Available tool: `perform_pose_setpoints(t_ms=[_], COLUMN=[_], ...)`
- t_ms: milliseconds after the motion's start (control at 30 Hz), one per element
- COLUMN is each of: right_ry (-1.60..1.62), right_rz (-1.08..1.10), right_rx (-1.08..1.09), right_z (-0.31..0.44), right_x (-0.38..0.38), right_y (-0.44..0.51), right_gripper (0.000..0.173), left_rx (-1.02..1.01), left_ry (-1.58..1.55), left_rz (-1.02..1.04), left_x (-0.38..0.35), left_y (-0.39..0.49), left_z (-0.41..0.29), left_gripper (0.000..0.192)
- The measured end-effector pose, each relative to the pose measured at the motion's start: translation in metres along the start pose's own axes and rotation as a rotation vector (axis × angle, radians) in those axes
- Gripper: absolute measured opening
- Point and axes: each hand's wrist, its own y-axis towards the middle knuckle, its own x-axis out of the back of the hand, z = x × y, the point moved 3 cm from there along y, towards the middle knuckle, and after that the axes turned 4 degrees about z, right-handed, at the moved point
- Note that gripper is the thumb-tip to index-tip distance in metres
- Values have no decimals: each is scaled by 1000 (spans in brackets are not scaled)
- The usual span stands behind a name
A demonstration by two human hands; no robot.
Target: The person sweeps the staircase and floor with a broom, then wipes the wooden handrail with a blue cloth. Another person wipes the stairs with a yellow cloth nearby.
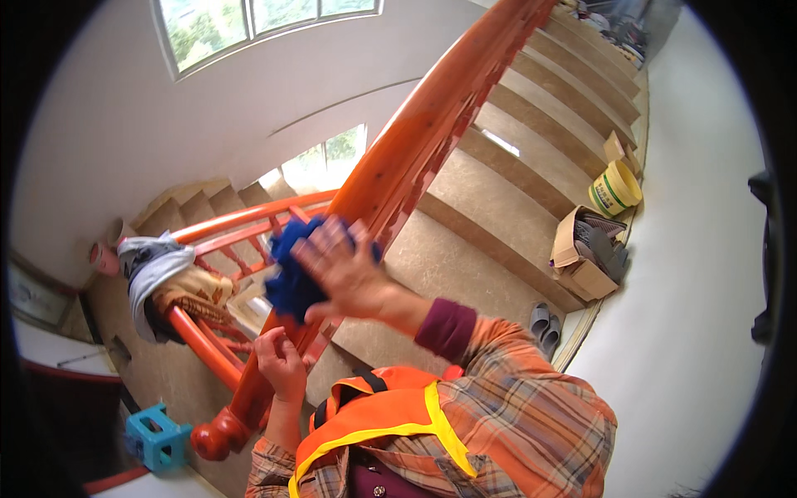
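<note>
A wooden stair handrail (398, 137) with a glossy orange-red finish runs diagonally from the upper right down to a rounded end (218, 436). My right hand (348, 267), blurred, lies with fingers spread on a bunched dark blue cloth (289, 267) against the rail. Part of the cloth is hidden under that hand. Lower down, my left hand (280, 361) is beside the rail with its fingers curled in. I see nothing in it, and whether it touches the wood is unclear.
Stone steps (492, 180) rise at the right. Along the wall stand a yellow bucket (613, 188), an opened cardboard box (582, 255) and grey slippers (545, 327). Clothes (155, 274) hang over another rail. A blue plastic stool (159, 436) stands at lower left.
</note>
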Motion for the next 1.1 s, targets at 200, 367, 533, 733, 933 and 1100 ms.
perform_pose_setpoints(t_ms=[200,367,533,733,933,1100], right_ry=[-82,-494,-713,-631,-490,92], right_rz=[32,-329,-417,-476,-431,-288], right_rx=[-25,-457,-1010,-690,-195,87], right_z=[-48,-254,-422,-464,-287,-103], right_x=[27,154,253,265,157,69], right_y=[37,98,150,160,91,19], right_gripper=[48,51,66,73,61,57], left_rx=[-279,-271,-292,-291,-273,-258], left_ry=[269,569,580,584,581,557], left_rz=[-28,208,211,209,183,166], left_x=[-40,-61,-63,-65,-67,-67], left_y=[32,45,50,53,50,49], left_z=[-19,-22,-20,-20,-22,-24], left_gripper=[29,46,46,44,45,46])
